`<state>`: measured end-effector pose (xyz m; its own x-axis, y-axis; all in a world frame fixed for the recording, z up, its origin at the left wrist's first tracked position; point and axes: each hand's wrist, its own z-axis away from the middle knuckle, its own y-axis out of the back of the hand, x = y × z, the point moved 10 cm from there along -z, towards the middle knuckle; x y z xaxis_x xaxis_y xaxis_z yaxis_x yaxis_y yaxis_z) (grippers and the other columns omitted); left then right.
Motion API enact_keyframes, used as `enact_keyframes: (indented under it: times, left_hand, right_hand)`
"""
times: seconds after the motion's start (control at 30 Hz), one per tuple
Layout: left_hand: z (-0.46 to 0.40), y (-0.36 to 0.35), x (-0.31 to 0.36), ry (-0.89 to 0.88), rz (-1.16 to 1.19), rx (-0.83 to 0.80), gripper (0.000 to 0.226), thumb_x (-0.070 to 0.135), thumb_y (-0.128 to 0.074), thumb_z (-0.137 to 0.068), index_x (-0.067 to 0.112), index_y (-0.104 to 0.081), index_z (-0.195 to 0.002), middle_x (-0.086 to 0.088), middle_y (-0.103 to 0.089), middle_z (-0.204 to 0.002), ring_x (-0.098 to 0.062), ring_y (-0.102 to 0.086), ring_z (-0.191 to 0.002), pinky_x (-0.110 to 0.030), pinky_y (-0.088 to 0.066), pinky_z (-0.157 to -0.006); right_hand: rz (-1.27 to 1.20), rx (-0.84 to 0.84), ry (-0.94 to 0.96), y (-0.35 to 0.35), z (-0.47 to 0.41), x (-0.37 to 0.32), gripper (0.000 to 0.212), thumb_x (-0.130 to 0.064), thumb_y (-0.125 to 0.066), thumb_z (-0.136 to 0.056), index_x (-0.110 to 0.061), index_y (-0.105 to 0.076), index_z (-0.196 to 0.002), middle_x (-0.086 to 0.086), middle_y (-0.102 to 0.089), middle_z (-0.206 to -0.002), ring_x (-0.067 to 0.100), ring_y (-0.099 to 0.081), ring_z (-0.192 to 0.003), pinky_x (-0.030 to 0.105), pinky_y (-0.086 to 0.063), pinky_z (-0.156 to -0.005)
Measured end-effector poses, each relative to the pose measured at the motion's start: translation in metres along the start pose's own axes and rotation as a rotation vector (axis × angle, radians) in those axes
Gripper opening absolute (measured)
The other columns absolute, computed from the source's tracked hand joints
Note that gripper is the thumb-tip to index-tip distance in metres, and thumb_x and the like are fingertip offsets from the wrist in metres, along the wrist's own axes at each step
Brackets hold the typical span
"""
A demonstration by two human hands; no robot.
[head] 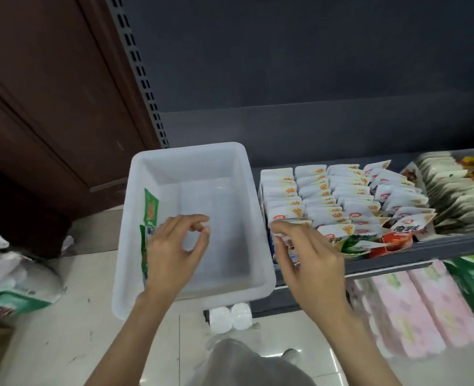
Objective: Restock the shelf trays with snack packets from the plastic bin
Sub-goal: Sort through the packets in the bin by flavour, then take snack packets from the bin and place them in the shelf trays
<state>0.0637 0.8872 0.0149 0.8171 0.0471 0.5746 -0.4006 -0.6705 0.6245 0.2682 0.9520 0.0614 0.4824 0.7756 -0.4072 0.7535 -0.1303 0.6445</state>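
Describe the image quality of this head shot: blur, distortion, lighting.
Head view: wide-angle bending curves the slotted shelf upright and the plastic bin; motion blur smears the right hand and the packets it grips; the left hand is sharper; print on the snack packets is soft; lighting is even, the upper shelf back dark, with faint glare on the floor tiles.

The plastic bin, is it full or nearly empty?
Nearly empty. The plastic bin shows a bare translucent floor; only green snack packets stand against its left wall, beside the left hand.
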Motion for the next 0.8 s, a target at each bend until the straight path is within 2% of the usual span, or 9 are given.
enact_keyframes:
  times: [0.1, 0.2, 0.3, 0.37, 0.43, 0.5, 0.63, 0.7, 0.8]
  left_hand:
    - [0.010, 0.041, -0.058, 0.134, -0.228, 0.067, 0.021, 0.019, -0.065, -0.082, 0.012, -0.065, -0.101, 0.000, -0.064, -0.089, -0.020, -0.055, -0.082, -0.023, -0.037, -0.077]
    - [0.020, 0.048, -0.121, 0.337, -0.394, -0.087, 0.053, 0.012, -0.084, -0.064, 0.002, -0.059, -0.110, -0.015, -0.060, -0.098, -0.032, -0.049, -0.091, -0.035, -0.036, -0.079]
    - [0.026, 0.045, -0.153, 0.500, -0.410, -0.206, 0.065, 0.019, -0.086, -0.062, -0.004, -0.056, -0.115, -0.023, -0.056, -0.110, -0.039, -0.047, -0.101, -0.045, -0.040, -0.083]
    - [0.025, 0.041, -0.157, 0.477, -0.381, -0.232, 0.069, 0.018, -0.085, -0.063, 0.000, -0.055, -0.122, -0.020, -0.055, -0.115, -0.040, -0.046, -0.104, -0.044, -0.040, -0.087]
    - [0.023, 0.039, -0.162, 0.457, -0.366, -0.255, 0.073, 0.020, -0.082, -0.067, 0.007, -0.050, -0.131, -0.013, -0.054, -0.121, -0.034, -0.044, -0.109, -0.039, -0.039, -0.092]
    - [0.022, 0.040, -0.165, 0.437, -0.356, -0.242, 0.074, 0.022, -0.080, -0.069, 0.010, -0.049, -0.134, -0.009, -0.054, -0.123, -0.030, -0.044, -0.111, -0.035, -0.037, -0.094]
    - [0.019, 0.044, -0.163, 0.396, -0.309, -0.186, 0.068, 0.017, -0.080, -0.067, 0.006, -0.054, -0.129, -0.010, -0.058, -0.118, -0.032, -0.048, -0.108, -0.039, -0.042, -0.093]
    - [0.018, 0.045, -0.162, 0.377, -0.286, -0.167, 0.066, 0.015, -0.081, -0.066, 0.005, -0.056, -0.127, -0.011, -0.059, -0.115, -0.033, -0.051, -0.105, -0.039, -0.044, -0.091]
    - [0.018, 0.045, -0.165, 0.383, -0.253, -0.167, 0.063, 0.017, -0.079, -0.070, 0.007, -0.056, -0.127, -0.009, -0.059, -0.117, -0.031, -0.050, -0.108, -0.036, -0.043, -0.091]
  right_hand:
    - [-0.193, -0.174, 0.058, -0.060, -0.023, -0.034, 0.018, -0.016, -0.055, -0.089, -0.012, -0.066, -0.102, -0.002, -0.068, -0.096, 0.014, -0.061, -0.083, 0.028, -0.052, -0.069]
    - [-0.365, -0.504, -0.028, -0.149, -0.036, -0.054, 0.022, -0.019, -0.056, -0.092, -0.015, -0.062, -0.113, -0.002, -0.065, -0.111, 0.016, -0.061, -0.099, 0.038, -0.053, -0.081]
    - [-0.293, -0.801, 0.006, -0.234, -0.033, -0.077, 0.036, -0.017, -0.054, -0.094, -0.021, -0.051, -0.129, 0.001, -0.050, -0.132, 0.019, -0.052, -0.116, 0.035, -0.046, -0.094]
    - [-0.167, -0.906, 0.130, -0.272, -0.027, -0.093, 0.051, -0.005, -0.051, -0.093, -0.025, -0.042, -0.139, 0.005, -0.036, -0.144, 0.026, -0.041, -0.126, 0.037, -0.044, -0.096]
    - [-0.100, -0.926, 0.217, -0.291, -0.024, -0.101, 0.066, 0.009, -0.047, -0.087, -0.027, -0.037, -0.141, 0.008, -0.030, -0.149, 0.030, -0.035, -0.130, 0.039, -0.043, -0.096]
    - [-0.082, -0.856, 0.256, -0.298, -0.029, -0.103, 0.071, 0.015, -0.046, -0.080, -0.023, -0.040, -0.140, 0.011, -0.037, -0.146, 0.031, -0.038, -0.129, 0.041, -0.043, -0.097]
    - [-0.091, -0.834, 0.245, -0.312, -0.025, -0.093, 0.051, 0.007, -0.052, -0.082, -0.015, -0.044, -0.127, 0.012, -0.059, -0.121, 0.030, -0.056, -0.104, 0.038, -0.049, -0.082]
    - [-0.025, -0.822, 0.359, -0.319, -0.018, -0.092, 0.049, 0.011, -0.057, -0.076, -0.013, -0.055, -0.119, 0.007, -0.062, -0.113, 0.028, -0.056, -0.096, 0.039, -0.050, -0.077]
    - [0.117, -0.730, 0.517, -0.319, -0.021, -0.094, 0.033, 0.004, -0.072, -0.067, -0.016, -0.070, -0.093, -0.002, -0.066, -0.086, 0.022, -0.053, -0.082, 0.031, -0.047, -0.068]
